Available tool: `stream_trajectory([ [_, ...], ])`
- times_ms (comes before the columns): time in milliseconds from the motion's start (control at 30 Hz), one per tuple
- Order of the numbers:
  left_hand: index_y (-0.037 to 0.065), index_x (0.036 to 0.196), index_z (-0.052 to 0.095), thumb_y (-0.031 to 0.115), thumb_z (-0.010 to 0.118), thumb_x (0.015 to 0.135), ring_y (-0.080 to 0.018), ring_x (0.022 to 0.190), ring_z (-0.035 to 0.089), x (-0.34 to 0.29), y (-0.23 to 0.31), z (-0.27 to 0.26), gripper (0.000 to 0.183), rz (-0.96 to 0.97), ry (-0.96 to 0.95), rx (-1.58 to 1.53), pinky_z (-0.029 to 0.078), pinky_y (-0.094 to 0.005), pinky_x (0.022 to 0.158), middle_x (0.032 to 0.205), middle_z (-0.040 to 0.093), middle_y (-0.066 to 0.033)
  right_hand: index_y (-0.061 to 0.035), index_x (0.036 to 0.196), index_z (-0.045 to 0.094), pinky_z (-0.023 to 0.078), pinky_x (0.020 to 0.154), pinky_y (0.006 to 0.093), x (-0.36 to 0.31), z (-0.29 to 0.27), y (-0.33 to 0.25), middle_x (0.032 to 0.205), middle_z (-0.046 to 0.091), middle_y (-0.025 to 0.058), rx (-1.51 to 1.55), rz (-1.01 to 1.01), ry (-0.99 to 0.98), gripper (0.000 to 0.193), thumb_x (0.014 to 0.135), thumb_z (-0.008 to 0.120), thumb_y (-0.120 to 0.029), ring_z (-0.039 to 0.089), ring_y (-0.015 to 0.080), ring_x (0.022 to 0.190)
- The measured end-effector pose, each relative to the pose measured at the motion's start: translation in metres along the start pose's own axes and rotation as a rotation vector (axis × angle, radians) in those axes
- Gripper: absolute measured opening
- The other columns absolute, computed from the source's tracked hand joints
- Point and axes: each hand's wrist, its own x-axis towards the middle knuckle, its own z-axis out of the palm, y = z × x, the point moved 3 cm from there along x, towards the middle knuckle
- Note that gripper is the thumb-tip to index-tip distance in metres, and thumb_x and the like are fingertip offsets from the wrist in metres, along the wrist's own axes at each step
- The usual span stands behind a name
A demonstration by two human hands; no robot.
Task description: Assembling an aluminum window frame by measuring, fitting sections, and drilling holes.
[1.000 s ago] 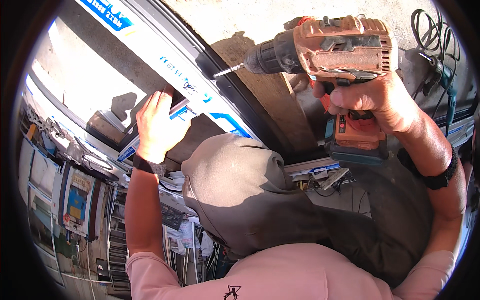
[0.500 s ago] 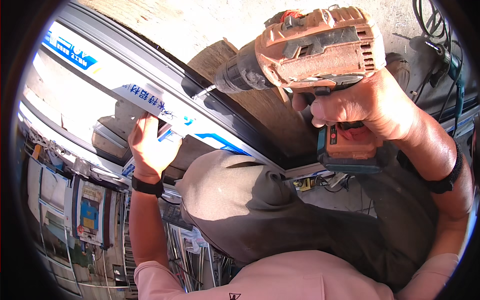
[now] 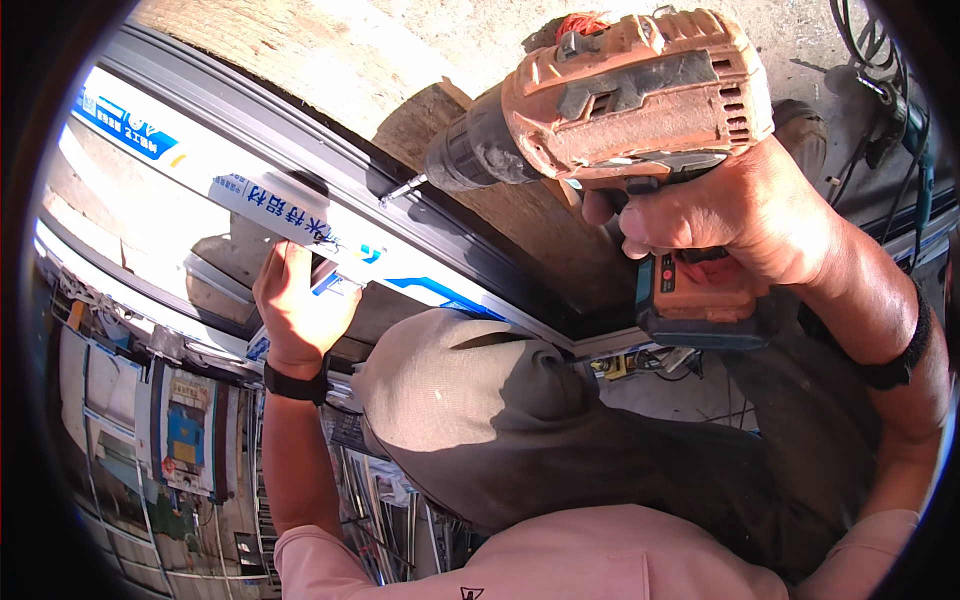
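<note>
- Right hand [image 3: 745, 220]: closed around the handle of an orange cordless drill [image 3: 630, 100], forefinger near the trigger; the drill lies nearly horizontal in view, its chuck directed left.
- Drill bit [image 3: 403, 188]: slender and bright, its tip at the dark channel of a metal frame [image 3: 250, 115]; whether the tip makes contact cannot be told.
- Left hand [image 3: 300, 310]: fingers together and bent, resting at a short crossbar [image 3: 330, 284] beside the film-covered rail; how far the grasp closes cannot be told, as the fingertips are partly hidden.
- Protective film [image 3: 290, 205]: white and blue, along the rail, which runs diagonally between the 2 hands.
- Wooden board [image 3: 535, 230]: beneath the drill, on the frame's far side.
- Teal power tool [image 3: 918, 150]: at the right margin, near a coiled black cord [image 3: 870, 45].
- Bent knee [image 3: 450, 380]: in grey-brown trousers, below the rail, between the forearms.
</note>
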Motion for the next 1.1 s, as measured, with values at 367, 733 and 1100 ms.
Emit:
stream_trajectory([
  [367, -0.004, 0.103, 0.059, 0.015, 0.083, 0.056, -0.0441, 0.085, 0.062, -0.006, -0.005, 0.002, 0.056, -0.049, -0.065, 0.023, 0.052, -0.0464, 0.074, 0.093, 0.062, -0.0218, -0.0001, 0.114, 0.065, 0.052, 0.080, 0.0294, -0.002, -0.001, 0.002, 0.096, 0.068, 0.0065, 0.013, -0.031, -0.040, 0.039, 0.075, 0.070, -0.001, 0.062, 0.0145, 0.091],
  [733, -0.002, 0.109, 0.061, 0.013, 0.083, 0.056, -0.0438, 0.093, 0.062, -0.002, -0.002, 0.000, 0.060, -0.057, -0.092, 0.007, 0.051, -0.0461, 0.082, 0.100, 0.064, -0.0215, 0.0019, 0.117, 0.060, 0.054, 0.063, 0.0272, -0.010, 0.008, 0.000, 0.091, 0.066, 0.0105, 0.290, 0.232, -0.008, 0.043, 0.076, 0.068, -0.005, 0.065, 0.0141, 0.071],
  [1100, -0.001, 0.112, 0.061, 0.014, 0.083, 0.058, -0.0439, 0.091, 0.062, -0.003, -0.002, -0.002, 0.060, -0.077, -0.111, -0.022, 0.051, -0.0468, 0.080, 0.100, 0.065, -0.0210, 0.0023, 0.115, 0.059, 0.054, 0.059, 0.0269, -0.008, 0.010, 0.007, 0.089, 0.066, 0.0115, 0.449, 0.309, 0.039, 0.041, 0.076, 0.067, -0.006, 0.065, 0.0151, 0.067],
])
